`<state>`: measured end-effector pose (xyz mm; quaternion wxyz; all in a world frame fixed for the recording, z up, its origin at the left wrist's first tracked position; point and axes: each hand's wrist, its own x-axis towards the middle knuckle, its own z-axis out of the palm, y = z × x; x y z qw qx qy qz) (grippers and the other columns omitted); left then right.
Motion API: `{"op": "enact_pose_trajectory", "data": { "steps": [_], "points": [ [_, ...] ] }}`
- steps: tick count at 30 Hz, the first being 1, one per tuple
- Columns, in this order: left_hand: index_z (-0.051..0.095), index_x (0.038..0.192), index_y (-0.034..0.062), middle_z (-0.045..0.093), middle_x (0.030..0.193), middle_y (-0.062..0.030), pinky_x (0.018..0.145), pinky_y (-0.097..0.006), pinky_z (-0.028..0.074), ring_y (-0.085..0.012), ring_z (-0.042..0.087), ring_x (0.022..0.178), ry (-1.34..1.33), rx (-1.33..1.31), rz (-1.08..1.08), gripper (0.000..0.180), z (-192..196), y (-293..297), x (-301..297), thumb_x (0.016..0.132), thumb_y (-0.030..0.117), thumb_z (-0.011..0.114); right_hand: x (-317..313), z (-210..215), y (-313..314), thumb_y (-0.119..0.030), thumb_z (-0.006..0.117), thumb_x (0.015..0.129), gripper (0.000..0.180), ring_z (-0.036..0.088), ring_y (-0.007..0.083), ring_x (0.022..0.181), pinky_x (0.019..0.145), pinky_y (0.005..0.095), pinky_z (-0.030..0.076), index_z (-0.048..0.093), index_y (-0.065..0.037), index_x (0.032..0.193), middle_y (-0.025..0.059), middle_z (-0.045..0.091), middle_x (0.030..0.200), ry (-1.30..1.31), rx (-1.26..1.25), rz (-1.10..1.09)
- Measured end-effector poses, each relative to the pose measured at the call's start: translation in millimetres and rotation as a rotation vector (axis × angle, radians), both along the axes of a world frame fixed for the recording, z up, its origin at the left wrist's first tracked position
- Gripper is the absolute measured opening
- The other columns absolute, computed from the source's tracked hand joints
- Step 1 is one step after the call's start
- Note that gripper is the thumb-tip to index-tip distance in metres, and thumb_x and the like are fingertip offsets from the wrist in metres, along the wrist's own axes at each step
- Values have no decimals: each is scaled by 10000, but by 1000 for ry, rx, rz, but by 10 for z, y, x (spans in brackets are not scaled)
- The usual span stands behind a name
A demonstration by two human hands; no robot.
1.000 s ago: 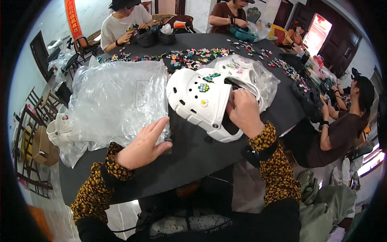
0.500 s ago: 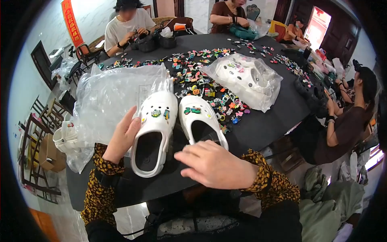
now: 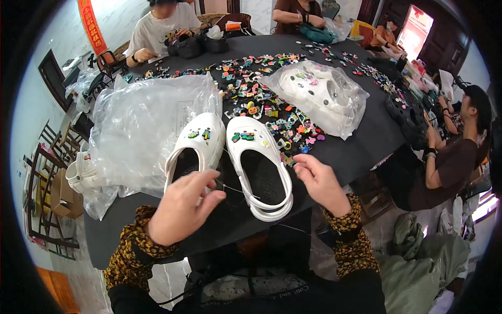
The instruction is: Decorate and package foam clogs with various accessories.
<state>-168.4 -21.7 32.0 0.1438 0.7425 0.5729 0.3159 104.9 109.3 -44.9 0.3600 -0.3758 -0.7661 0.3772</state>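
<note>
Two white clogs with small colourful shoe charms stand side by side on the black table in front of me, toes pointing away. Over the heel of the left clog (image 3: 205, 137) hovers my left hand (image 3: 188, 205), its fingers bent and its thumb apart from them. It hides that clog's heel. A thin, pale thread (image 3: 224, 185) shows beside its fingertips, between the shoes. To the right of the right clog (image 3: 251, 137) is my right hand (image 3: 322, 183), fingers apart and nothing seen in it. The right clog's strap lies at its heel.
A large clear plastic bag (image 3: 141, 131) lies to the left, near another white clog (image 3: 83, 175). Many loose charms (image 3: 251, 94) spread beyond the shoes. Bagged white clogs (image 3: 321, 94) sit at the right. Several people work around the table (image 3: 361, 141).
My left hand has come down to the left clog's heel. My right hand has moved right, off the right clog's opening. The clogs have shifted slightly left and away from me.
</note>
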Motion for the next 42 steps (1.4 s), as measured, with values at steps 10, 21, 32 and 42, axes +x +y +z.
{"op": "enact_pose_trajectory", "data": {
  "steps": [10, 21, 32, 42],
  "points": [
    [558, 1124, -13, 566, 878, -221, 693, -432, 479, -402, 583, 782, 92, -88, -71, 363, -314, 194, 153, 880, 250, 617, -243, -155, -467, -71, 463, 964, 330, 596, 126, 937, 807, 263, 486, 445, 29, 1279, 109, 623, 1069, 187, -289, 251],
    [608, 1036, -24, 596, 898, -197, 728, -406, 478, -380, 587, 820, 135, -98, 24, 218, -274, 67, -122, 827, 4, 551, -334, -47, -486, -61, 556, 883, 156, 648, 282, 840, 749, 342, 514, 605, 46, 986, 179, 640, 933, 85, -61, 530],
    [670, 992, -4, 608, 810, -158, 679, -342, 467, -312, 582, 750, 83, 7, 165, 363, -358, -58, -423, 706, -132, 486, -11, -106, 260, -90, 600, 833, 145, 635, 299, 819, 739, 357, 503, 635, 24, 916, 167, 642, 875, -66, 83, 105],
    [630, 1023, -6, 589, 1021, -165, 819, -380, 454, -343, 554, 938, 230, 135, 126, 334, -253, -138, -321, 731, -122, 517, -264, -263, 255, -106, 671, 774, 221, 548, 321, 946, 825, 397, 457, 586, -7, 952, 150, 556, 956, -433, 557, 262]
  ]
}}
